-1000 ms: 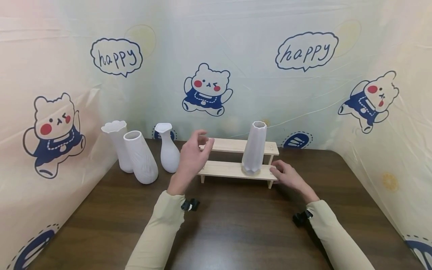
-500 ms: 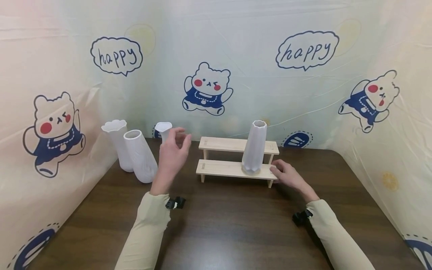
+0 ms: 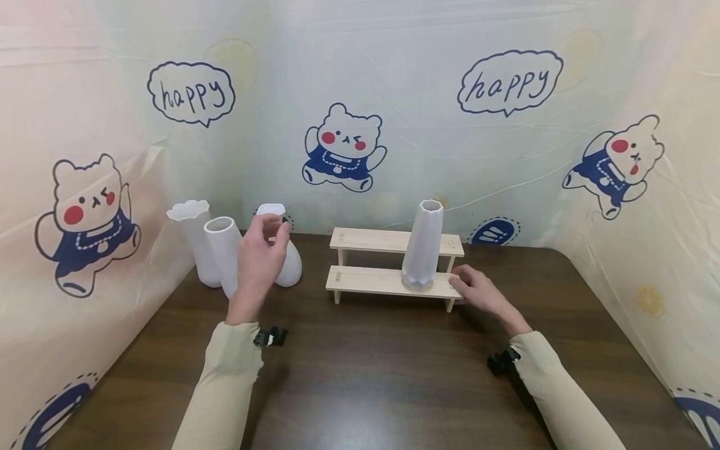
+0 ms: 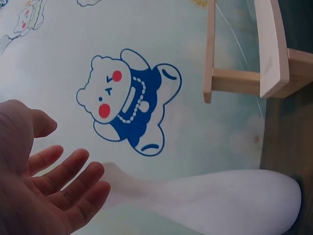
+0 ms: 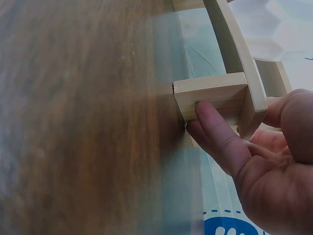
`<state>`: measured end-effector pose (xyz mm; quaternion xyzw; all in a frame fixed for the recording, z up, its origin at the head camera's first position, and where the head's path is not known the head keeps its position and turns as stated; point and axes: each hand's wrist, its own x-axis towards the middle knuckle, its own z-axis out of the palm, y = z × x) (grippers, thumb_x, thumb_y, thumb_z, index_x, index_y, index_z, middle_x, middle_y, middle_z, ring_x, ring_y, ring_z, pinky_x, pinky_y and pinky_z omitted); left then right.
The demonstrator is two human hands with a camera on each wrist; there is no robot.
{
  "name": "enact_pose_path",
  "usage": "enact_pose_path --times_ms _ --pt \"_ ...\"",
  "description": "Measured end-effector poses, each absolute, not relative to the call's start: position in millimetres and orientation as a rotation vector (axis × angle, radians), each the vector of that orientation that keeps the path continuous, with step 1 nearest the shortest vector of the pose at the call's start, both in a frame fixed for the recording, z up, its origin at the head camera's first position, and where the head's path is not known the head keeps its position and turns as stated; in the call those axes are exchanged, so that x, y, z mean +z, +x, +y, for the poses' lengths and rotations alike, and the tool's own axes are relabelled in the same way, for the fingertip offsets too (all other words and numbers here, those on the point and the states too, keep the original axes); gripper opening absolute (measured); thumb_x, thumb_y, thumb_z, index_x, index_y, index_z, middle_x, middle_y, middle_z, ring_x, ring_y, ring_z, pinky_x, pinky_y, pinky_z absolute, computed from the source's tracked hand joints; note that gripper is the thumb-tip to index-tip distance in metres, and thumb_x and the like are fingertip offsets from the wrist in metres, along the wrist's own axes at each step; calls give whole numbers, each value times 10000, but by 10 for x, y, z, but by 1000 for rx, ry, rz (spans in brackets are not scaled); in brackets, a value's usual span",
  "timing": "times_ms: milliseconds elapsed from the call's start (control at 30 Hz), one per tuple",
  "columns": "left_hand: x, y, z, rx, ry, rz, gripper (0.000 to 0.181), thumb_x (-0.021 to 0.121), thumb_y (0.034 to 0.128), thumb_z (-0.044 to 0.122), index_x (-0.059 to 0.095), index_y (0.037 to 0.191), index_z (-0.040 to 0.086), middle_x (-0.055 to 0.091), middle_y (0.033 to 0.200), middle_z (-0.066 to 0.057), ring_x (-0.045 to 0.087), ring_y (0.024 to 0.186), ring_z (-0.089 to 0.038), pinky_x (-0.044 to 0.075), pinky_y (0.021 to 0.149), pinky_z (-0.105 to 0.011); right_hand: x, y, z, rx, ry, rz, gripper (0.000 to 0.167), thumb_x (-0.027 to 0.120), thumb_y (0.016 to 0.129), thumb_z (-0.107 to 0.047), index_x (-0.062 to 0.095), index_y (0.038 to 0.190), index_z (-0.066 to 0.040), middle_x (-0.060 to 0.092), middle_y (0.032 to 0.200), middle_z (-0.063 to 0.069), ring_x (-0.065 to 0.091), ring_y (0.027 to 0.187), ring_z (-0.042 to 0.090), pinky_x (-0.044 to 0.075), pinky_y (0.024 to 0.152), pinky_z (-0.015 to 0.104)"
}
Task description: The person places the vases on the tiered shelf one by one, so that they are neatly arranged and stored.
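My left hand (image 3: 260, 259) is raised in front of a white narrow-necked vase (image 3: 290, 265), its fingers apart and holding nothing. In the left wrist view the fingers of that hand (image 4: 58, 181) are spread beside the neck of this vase (image 4: 244, 198). My right hand (image 3: 482, 294) grips the right end of the lower step of a two-tier wooden shelf (image 3: 365, 281). In the right wrist view its thumb lies on the board and its fingers (image 5: 217, 129) touch the shelf leg (image 5: 210, 90). A faceted white vase (image 3: 423, 247) stands upright on the lower step.
To the left of my left hand stand a scalloped-rim white vase (image 3: 197, 244) and a round-mouthed white vase (image 3: 222, 244), the latter partly behind the hand. A printed curtain (image 3: 416, 75) hangs behind the brown table (image 3: 360, 375).
My left hand has moved left, away from the shelf, past the front of the narrow-necked vase. My right hand keeps its grip on the shelf end.
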<state>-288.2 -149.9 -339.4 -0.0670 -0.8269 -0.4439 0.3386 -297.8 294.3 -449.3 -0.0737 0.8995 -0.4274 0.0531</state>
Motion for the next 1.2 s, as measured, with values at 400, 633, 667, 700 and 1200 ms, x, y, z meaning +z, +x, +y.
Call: enact_pose_path --times_ms 400,633,667,700,1200 --pt "-3496 -3055 -1591 -1162 15 -2177 374 566 968 281 531 1242 29 642 1177 -212 635 1056 -335 498 910 -477 -4488 -2987 2931 -1354 -233 2687 423 500 1025 -333 464 1325 -38 582 1178 234 637 910 255 610 762 385" --pt "-3511 -3058 -1593 -1166 98 -2228 411 580 966 310 499 1265 40 612 1208 -203 625 1083 -341 498 961 -490 -4480 -2981 2932 -1351 -239 2684 426 499 1024 -336 463 1326 -38 583 1191 237 637 915 256 610 766 389" --pt "-3512 -3062 -1592 -1172 105 -2239 431 582 964 313 482 1280 38 599 1220 -207 619 1093 -345 495 970 -494 -4481 -2980 2933 -1351 -238 2684 426 499 1025 -335 462 1326 -36 584 1191 239 639 916 257 610 767 391" --pt "-3512 -3066 -1590 -1174 112 -2252 456 589 960 323 465 1294 38 582 1235 -211 609 1105 -347 491 979 -496 -4482 -2979 2934 -1352 -240 2684 427 498 1025 -333 461 1327 -34 584 1192 242 639 917 259 610 767 393" --pt "-3473 -3133 -1553 -1216 175 -2329 654 605 941 365 300 1425 50 466 1334 -253 488 1227 -371 426 1034 -524 -4481 -2974 2929 -1365 -220 2675 427 497 1027 -326 457 1335 -33 573 1206 247 639 931 262 608 779 397"
